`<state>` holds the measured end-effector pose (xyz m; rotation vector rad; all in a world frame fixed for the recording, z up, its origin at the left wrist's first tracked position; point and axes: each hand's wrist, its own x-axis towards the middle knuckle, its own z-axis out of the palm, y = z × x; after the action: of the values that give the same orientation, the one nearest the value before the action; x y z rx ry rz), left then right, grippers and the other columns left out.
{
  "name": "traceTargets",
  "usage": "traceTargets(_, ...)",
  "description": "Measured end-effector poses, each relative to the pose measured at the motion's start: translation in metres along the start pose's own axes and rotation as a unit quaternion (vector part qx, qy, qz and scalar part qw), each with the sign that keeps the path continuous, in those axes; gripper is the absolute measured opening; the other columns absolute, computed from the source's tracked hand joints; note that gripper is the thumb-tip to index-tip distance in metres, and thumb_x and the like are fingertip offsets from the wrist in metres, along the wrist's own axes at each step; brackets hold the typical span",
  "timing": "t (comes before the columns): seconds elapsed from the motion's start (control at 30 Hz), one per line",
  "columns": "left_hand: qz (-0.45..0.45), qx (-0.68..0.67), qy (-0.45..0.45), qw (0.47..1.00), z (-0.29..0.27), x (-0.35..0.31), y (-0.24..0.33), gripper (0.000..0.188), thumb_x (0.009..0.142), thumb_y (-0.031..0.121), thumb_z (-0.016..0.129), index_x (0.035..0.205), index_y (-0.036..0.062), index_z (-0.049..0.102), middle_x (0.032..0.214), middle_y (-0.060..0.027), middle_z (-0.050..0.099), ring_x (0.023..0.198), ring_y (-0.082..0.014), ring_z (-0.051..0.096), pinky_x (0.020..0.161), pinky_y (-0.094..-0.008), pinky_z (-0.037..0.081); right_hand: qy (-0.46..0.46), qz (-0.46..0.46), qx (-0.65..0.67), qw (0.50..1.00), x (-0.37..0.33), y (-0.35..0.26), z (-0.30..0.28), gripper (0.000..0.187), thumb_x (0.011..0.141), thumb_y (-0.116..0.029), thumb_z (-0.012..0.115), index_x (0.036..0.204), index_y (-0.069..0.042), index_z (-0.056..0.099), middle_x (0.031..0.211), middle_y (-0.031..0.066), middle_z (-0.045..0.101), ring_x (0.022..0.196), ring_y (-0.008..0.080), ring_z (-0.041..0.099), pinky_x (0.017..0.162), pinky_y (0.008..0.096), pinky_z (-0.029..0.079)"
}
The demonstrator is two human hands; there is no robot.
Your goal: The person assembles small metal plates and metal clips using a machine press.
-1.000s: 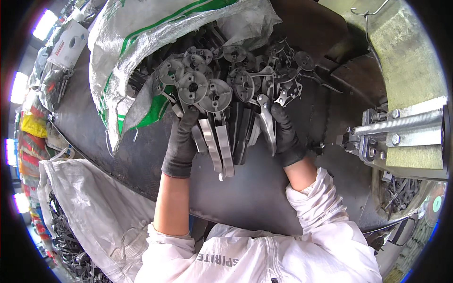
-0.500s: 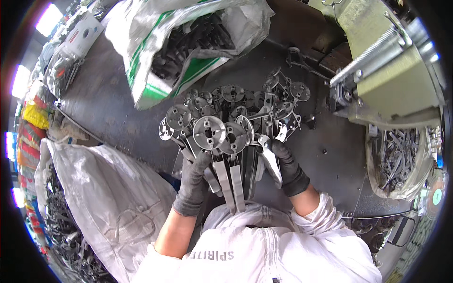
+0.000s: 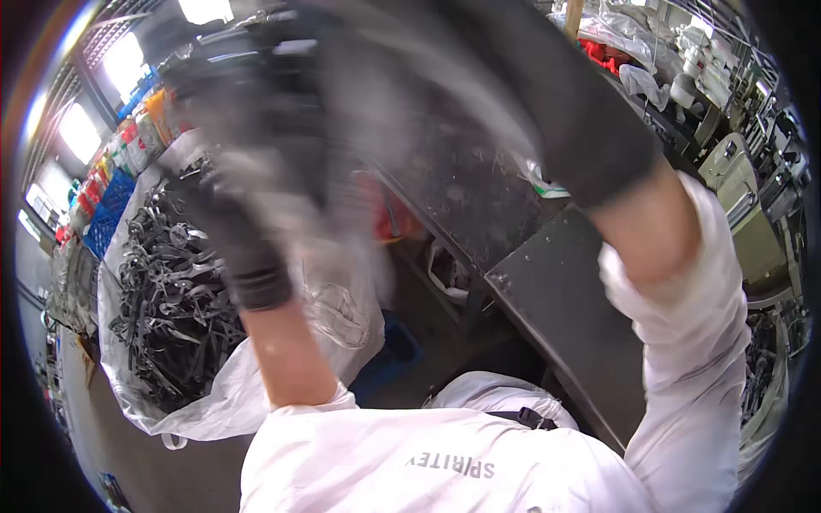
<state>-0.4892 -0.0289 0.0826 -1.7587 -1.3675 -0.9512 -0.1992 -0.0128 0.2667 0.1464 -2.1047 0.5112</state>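
Both my hands are raised and smeared by motion, in dark grey gloves. My left hand (image 3: 235,227) is at the left, in front of an open white sack (image 3: 214,419) of dark metal pieces (image 3: 175,316). My right hand (image 3: 564,111) reaches across the top of the view from the right, close to the camera. Between them is a blurred bundle of grey metal parts (image 3: 265,94) with pale streaks, carried by both hands. Its shapes and my fingertips are too smeared to make out.
A dark metal table (image 3: 573,282) runs diagonally at the right, its edge near my lap. Under it lies a white bag (image 3: 449,274). A pale green machine (image 3: 744,231) stands at the far right. Blue crates (image 3: 111,214) and coloured bags line the left.
The view has swung left, toward the sack. My hands have lifted from the table with the bundle of metal parts and moved up and left, now blurred.
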Motion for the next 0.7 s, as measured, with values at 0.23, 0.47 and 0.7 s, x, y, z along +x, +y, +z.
traceTargets(0.23, -0.398, -0.899, 0.072, 0.167, -0.009, 0.005, 0.073, 0.042, 0.086, 0.027, 0.052, 0.115, -0.0023, 0.051, 0.109, -0.0132, 0.058, 0.102, -0.0233, 0.054, 0.09, -0.0351, 0.042, -0.11, 0.348, 0.297, 0.882, -0.029, 0.024, 0.069, 0.041, 0.084, -0.016, 0.057, 0.121, 0.001, 0.047, 0.118, 0.0149, 0.051, 0.106, 0.0182, 0.05, 0.09, 0.0279, 0.039)
traceTargets(0.47, -0.444, -0.775, -0.282, 0.349, 0.082, 0.046, 0.243, 0.025, 0.089, 0.02, 0.051, 0.105, 0.0021, 0.057, 0.087, -0.0079, 0.061, 0.076, -0.0127, 0.058, 0.064, -0.0227, 0.046, 0.224, 0.592, 0.254, 0.731, -0.247, -0.084, -0.022, 0.049, 0.089, -0.016, 0.054, 0.13, 0.002, 0.036, 0.126, 0.0137, 0.047, 0.114, 0.0181, 0.048, 0.097, 0.0282, 0.038)
traceTargets(0.7, -0.06, -0.455, -0.244, 0.855, 0.254, 0.129, 0.364, 0.037, 0.085, 0.027, 0.051, 0.108, -0.0014, 0.053, 0.094, -0.0241, 0.06, 0.086, -0.034, 0.06, 0.076, -0.0405, 0.046, 0.504, 0.683, -0.02, 0.528, -0.427, -0.173, -0.086, 0.044, 0.082, -0.012, 0.061, 0.122, -0.002, 0.045, 0.119, 0.0107, 0.052, 0.107, 0.0155, 0.051, 0.088, 0.0265, 0.044)
